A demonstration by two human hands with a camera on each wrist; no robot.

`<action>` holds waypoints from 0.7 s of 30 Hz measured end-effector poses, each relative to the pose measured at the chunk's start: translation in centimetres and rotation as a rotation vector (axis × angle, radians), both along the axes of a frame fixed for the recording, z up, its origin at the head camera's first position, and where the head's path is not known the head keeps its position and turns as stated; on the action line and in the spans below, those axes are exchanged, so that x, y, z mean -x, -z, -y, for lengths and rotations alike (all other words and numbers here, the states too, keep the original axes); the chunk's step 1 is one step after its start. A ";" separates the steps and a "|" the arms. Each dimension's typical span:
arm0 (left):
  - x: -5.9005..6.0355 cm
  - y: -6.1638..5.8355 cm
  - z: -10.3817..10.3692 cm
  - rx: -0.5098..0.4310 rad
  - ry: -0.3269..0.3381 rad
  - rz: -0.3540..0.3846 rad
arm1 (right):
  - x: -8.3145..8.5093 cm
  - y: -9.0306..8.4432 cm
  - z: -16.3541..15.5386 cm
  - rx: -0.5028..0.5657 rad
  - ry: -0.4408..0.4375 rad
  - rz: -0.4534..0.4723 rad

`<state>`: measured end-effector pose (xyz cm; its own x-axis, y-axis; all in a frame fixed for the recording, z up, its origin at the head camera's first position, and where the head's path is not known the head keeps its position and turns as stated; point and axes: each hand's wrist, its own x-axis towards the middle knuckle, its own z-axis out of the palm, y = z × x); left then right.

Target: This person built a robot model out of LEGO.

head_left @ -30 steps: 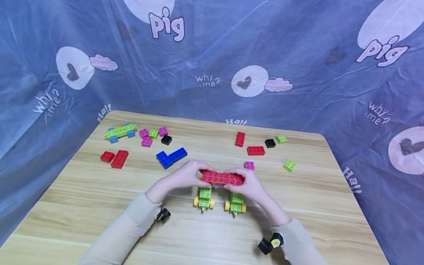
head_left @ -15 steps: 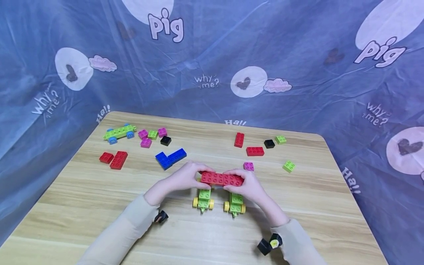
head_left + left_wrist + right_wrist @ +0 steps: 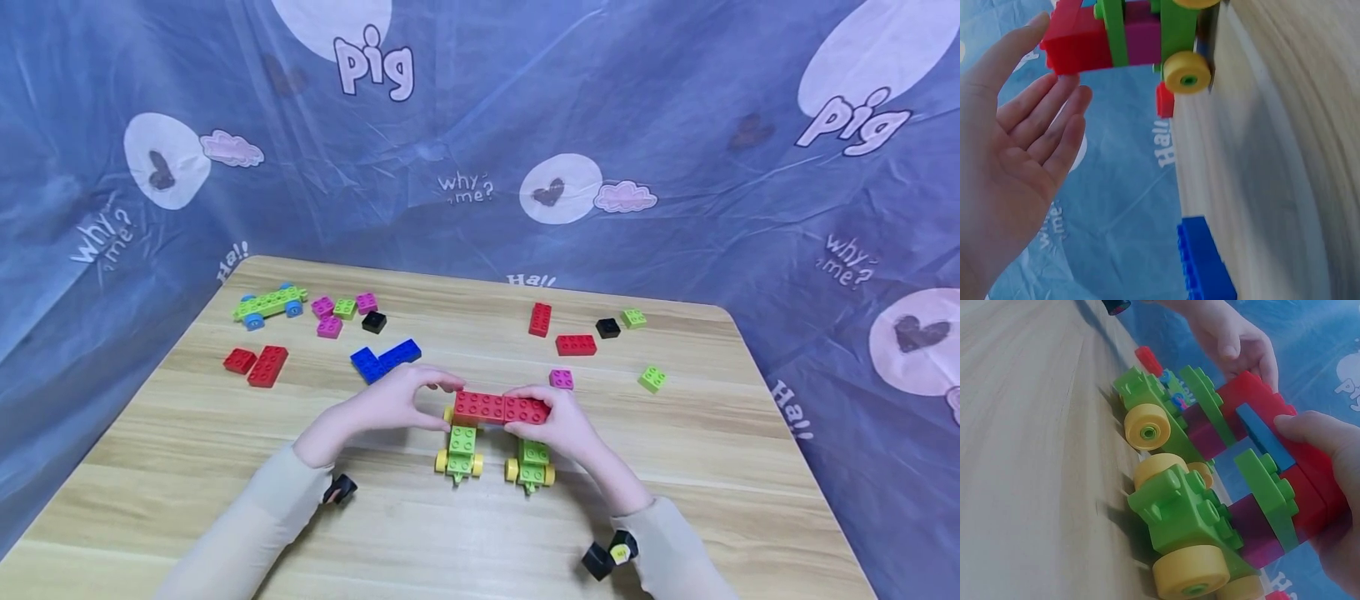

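Observation:
A long red brick bar (image 3: 501,407) lies across the tops of two green carts with yellow wheels (image 3: 461,450) (image 3: 531,462) on the wooden table (image 3: 675,467). My right hand (image 3: 558,421) grips the bar's right end, its thumb (image 3: 1313,431) pressed on the red brick (image 3: 1260,406). My left hand (image 3: 401,402) is at the bar's left end with its fingers straight (image 3: 1016,144), the fingertips close to the red brick (image 3: 1075,40); I cannot tell if they touch. Purple and blue bricks sit under the bar in the right wrist view.
Loose bricks lie behind: a blue L-shape (image 3: 386,358), red ones at the left (image 3: 258,364), a green car with blue wheels (image 3: 270,303), small pink, green and black bricks (image 3: 345,310), red bricks (image 3: 558,332), a pink one (image 3: 561,379), a green one (image 3: 652,379). Blue printed cloth surrounds the table.
My left hand has loosened from the bar's left end, straightened its fingers and drawn back a little to the left. My right hand keeps its grip; the model stays put.

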<state>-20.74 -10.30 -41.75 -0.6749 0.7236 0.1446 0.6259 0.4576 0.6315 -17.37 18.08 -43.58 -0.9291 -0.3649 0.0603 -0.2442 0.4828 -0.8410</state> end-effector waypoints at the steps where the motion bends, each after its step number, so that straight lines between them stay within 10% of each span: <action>1: 0.0 0.0 0.3 -0.009 -0.001 -0.001 | 0.0 0.0 0.0 0.000 0.004 0.001; 21: 2.8 -2.5 7.3 -0.069 -0.243 -0.018 | 0.1 0.1 -0.1 0.005 0.000 -0.010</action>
<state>-23.54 -17.59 -39.24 -0.8248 0.5284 0.2012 0.5139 0.5522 0.6565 -17.42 18.14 -43.66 -0.9284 -0.3646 0.0716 -0.2529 0.4788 -0.8407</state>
